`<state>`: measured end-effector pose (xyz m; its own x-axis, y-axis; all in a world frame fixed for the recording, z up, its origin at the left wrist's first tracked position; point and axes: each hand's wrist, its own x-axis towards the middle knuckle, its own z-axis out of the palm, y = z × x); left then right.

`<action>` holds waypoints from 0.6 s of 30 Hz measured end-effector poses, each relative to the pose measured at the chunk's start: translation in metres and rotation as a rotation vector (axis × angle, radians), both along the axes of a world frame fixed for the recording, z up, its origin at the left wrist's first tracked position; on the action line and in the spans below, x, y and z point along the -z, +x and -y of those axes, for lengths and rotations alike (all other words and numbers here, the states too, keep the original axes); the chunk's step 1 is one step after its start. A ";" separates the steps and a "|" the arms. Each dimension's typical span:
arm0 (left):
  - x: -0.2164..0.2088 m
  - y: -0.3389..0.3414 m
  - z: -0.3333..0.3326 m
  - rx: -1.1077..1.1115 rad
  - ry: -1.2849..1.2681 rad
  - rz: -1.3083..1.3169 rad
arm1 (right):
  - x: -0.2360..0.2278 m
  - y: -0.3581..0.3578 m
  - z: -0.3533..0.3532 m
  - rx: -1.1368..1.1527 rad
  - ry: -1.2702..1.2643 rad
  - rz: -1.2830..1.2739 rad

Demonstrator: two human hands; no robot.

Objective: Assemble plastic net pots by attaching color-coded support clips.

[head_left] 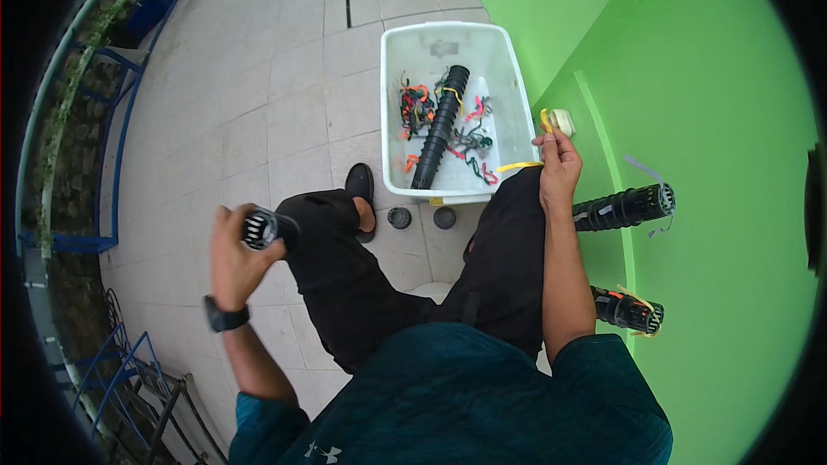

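My left hand (237, 258) is closed around a black slotted plastic cup (261, 228), held out over the left knee with its slots facing up. My right hand (560, 168) pinches a yellow strip (519, 165) above the right knee; one end of the strip points left toward the bin. A white plastic bin (527, 129) stands on the floor ahead. In it lie a long stack of black cups (440, 131) and tangled coloured strips (471, 139), red, orange, green and yellow among them.
Two black cups, one on the left (399, 218) and one on the right (444, 218), stand between my feet. On my right, by the green wall (732, 120), are an upper cup stack (624, 207) and a lower cup stack (633, 310), with strips tied on. Blue metal railing (121, 164) runs along the left.
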<state>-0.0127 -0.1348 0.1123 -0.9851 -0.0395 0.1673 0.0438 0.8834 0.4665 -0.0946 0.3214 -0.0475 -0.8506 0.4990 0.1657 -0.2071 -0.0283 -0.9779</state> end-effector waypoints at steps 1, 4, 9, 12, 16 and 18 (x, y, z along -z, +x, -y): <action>0.026 0.002 0.004 -0.023 0.017 -0.033 | 0.001 -0.002 0.002 -0.003 0.000 -0.017; 0.069 0.010 -0.013 -0.038 0.245 -0.195 | -0.001 0.002 0.006 0.002 0.034 -0.026; 0.125 0.014 -0.036 -0.031 0.555 -0.299 | -0.035 0.016 0.053 -0.123 0.118 0.052; 0.134 0.011 -0.064 -0.016 0.888 -0.152 | -0.050 0.032 0.105 -0.384 0.091 0.053; 0.107 0.010 -0.096 0.057 0.536 -0.359 | -0.049 0.046 0.163 -0.525 -0.118 0.027; 0.095 0.016 -0.109 0.069 0.556 -0.294 | -0.059 0.054 0.192 -0.496 -0.265 0.052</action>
